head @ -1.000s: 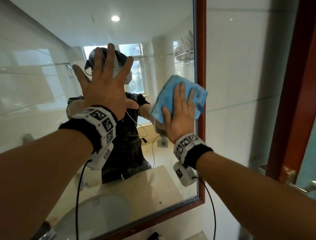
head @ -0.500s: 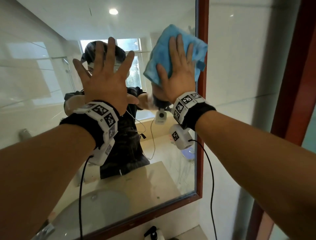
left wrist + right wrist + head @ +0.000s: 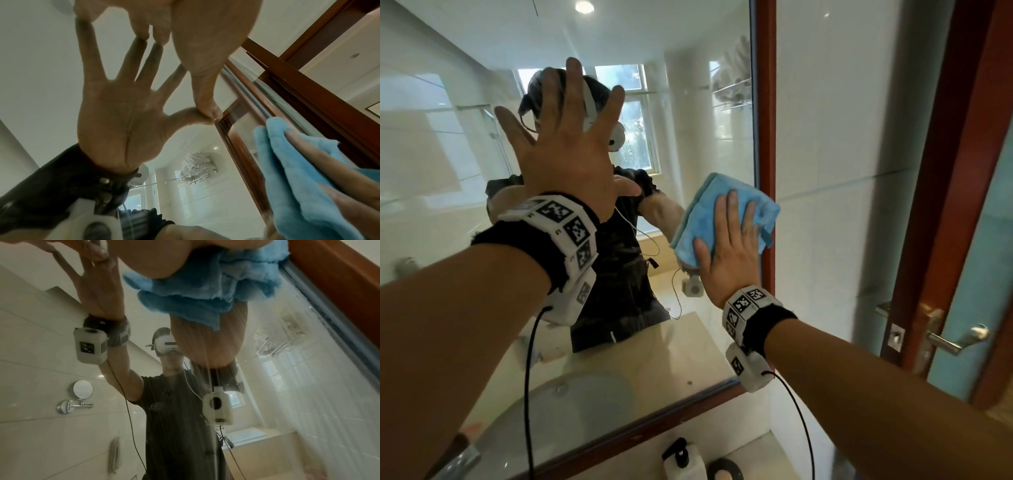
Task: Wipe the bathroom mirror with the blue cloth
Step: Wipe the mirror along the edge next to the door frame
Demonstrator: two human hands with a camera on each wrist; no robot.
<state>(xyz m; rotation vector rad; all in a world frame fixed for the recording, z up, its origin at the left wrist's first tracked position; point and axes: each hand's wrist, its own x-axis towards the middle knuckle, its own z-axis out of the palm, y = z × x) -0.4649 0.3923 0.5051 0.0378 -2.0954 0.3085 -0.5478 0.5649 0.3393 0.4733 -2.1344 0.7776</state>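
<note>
The mirror (image 3: 688,113) has a red-brown wooden frame (image 3: 766,137) and fills the wall ahead. My right hand (image 3: 729,246) lies flat on the folded blue cloth (image 3: 705,212) and presses it to the glass beside the frame's right side, at mid height. The blue cloth (image 3: 205,288) bunches under my palm in the right wrist view, and the blue cloth (image 3: 287,178) also shows at the right of the left wrist view. My left hand (image 3: 565,150) is spread flat against the glass to the left, fingers apart, holding nothing.
Below the mirror are a beige counter, a soap pump bottle (image 3: 683,460) and a dark round dish (image 3: 724,471). A tiled wall (image 3: 842,171) runs right of the frame, then a wooden door frame (image 3: 955,171) with a metal handle (image 3: 959,337). Faint streaks show on the glass (image 3: 308,386).
My right hand has slid the blue cloth down the right side of the mirror from near the top to mid height. The left hand stays spread on the glass.
</note>
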